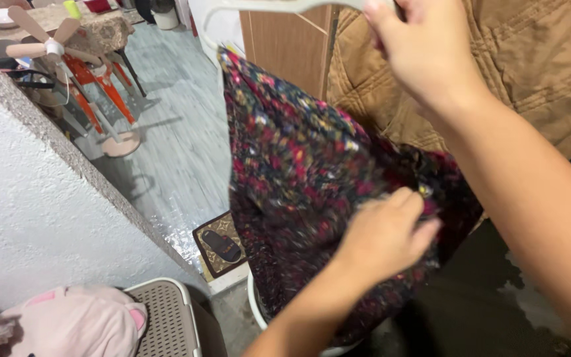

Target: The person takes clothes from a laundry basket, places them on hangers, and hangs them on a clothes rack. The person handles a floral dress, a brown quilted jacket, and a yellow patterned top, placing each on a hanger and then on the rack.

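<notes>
I see right hand (pixel 424 49) up top, fingers closed on white hanger (pixel 259 6). Left hand (pixel 384 235) pinching floral garment (pixel 312 178), which hangs from hanger over white bucket (pixel 256 307). Tan quilted jacket (pixel 517 59) behind. Pink plush (pixel 67 324) by basket (pixel 170 317) lower left.

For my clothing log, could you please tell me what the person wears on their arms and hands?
Nothing shows on either. The left hand and right hand are bare: no gloves, and no rings or watch visible. Both forearms are bare as far as the frame shows, so any sleeves end out of view. Fingernails look short and unpainted.
</notes>
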